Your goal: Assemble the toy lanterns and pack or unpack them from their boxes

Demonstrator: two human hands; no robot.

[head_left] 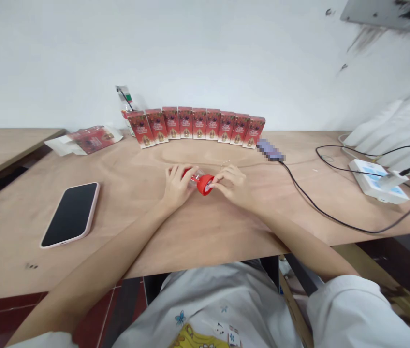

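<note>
A small red lantern (205, 184) with a clear middle lies tilted on its side just over the table, its red base and whitish underside turned towards my right hand. My left hand (178, 186) is closed around the upper red end and partly hides it. Fingers of my right hand (232, 182) are pinched together at the underside of the base, and whether anything small is between them cannot be made out. Behind the right hand, a thin wire-like loop (224, 163) shows.
Several red printed boxes (199, 123) stand in a curved row by the wall. A torn-looking red and white packet (94, 139) lies left of them. One phone (70, 214) rests at left, another (270, 150) is cabled to a white power strip (377, 181) on the wooden table (205, 237).
</note>
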